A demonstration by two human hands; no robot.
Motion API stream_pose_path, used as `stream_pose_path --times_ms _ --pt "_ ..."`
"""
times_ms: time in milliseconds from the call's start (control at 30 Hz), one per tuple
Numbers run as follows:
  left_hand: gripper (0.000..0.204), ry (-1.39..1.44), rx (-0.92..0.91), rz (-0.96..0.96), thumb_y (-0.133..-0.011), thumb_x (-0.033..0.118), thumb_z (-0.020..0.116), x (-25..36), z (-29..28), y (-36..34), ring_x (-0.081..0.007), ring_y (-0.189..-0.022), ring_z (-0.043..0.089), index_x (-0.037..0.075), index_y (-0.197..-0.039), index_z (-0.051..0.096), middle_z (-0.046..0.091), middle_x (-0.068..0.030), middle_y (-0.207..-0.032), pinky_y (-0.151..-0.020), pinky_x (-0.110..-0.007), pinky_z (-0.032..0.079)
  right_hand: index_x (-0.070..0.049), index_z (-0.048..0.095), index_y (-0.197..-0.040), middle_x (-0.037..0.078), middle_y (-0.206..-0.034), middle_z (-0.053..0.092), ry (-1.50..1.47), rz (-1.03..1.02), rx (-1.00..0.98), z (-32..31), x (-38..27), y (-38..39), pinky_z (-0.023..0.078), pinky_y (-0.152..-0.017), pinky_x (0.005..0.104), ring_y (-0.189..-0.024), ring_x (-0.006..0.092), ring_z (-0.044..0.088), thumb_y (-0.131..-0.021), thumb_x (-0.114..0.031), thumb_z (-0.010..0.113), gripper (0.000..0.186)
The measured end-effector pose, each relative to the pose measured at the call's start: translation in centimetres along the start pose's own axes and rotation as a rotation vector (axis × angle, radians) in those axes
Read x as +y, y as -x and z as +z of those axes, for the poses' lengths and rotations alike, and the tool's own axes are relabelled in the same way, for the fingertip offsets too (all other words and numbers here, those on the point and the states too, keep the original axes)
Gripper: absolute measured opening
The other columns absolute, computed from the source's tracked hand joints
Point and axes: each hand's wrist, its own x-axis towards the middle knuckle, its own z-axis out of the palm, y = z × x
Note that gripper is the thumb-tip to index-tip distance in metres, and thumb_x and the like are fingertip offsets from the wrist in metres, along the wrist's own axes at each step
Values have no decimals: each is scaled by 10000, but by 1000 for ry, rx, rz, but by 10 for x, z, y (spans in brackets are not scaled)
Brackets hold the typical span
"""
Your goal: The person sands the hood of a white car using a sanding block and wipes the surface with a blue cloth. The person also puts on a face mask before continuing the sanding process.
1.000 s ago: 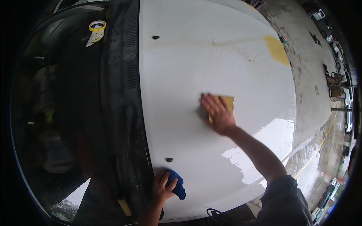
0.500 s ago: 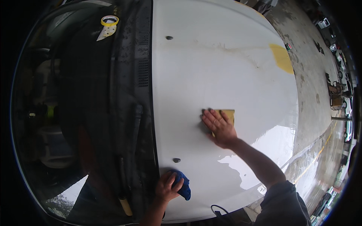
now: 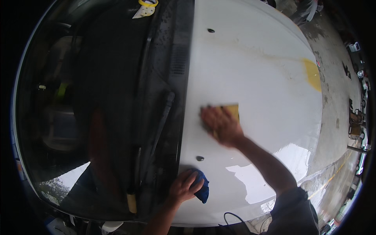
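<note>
My right hand [image 3: 224, 128], slightly blurred, presses a yellow sheet of sandpaper [image 3: 234, 110] onto the pale car hood [image 3: 246, 78]. The sheet's far and right edges show past my fingers; the rest lies hidden under the palm. Something dark shows at my fingertips, too smeared to name. Nearer to me, my left hand [image 3: 183, 187] closes its fingers around a crumpled blue cloth [image 3: 202, 192] and rests on the hood beside the windshield edge. A small dark washer nozzle [image 3: 200, 158] sits just beyond that hand.
On the dark windshield [image 3: 105, 78], a yellow tape roll [image 3: 148, 2] lies on a spotted white piece at the far end. Wiper arms [image 3: 162, 121] and a tan handle-like piece [image 3: 132, 203] are near the glass base. A yellow patch [image 3: 312, 74] marks the hood's front edge. Concrete floor [image 3: 333, 98] lies beyond.
My right hand has slid the sandpaper toward the windshield across the hood. The whole view has shifted, so the car appears further right. My left hand keeps hold of the cloth.
</note>
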Motion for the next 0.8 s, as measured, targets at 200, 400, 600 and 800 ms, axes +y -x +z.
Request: stream_pose_path --times_ms 200,400,600,800 --pt "589 68 49 37 -768 164 813 3 5 -20 -337 -1163 616 251 -1310 600 553 -108 -1327 -935 -426 612 -144 333 -1624 46 -1697 322 -164 309 470 -32 96 -143 145 -1304 454 -1589 207 230 -1108 -429 342 590" --pt "554 -24 32 12 -773 159 821 2 -1 -4 -335 -1147 621 250 -1281 622 555 -101 -1318 -926 -425 618 -194 182 -1677 45 -1752 136 -68 -69 17 -4 -31 -21 97 -1312 453 -1620 219 110 -1090 -524 373 700" --pt "545 18 24 65 -789 157 812 1 2 -16 -323 -1169 615 238 -1290 615 550 -100 -1334 -930 -421 607 -167 371 -1602 23 -1699 316 -169 240 507 -25 105 -173 168 -1296 440 -1589 209 227 -1102 -428 366 564" --pt "578 -22 52 10 -779 184 838 4 1 -3 -341 -1196 583 232 -1299 590 523 -108 -1356 -972 -448 586 -175 279 -1650 0 -1729 239 -157 130 271 -14 -3 -89 126 -1311 435 -1605 195 170 -1098 -426 415 622"
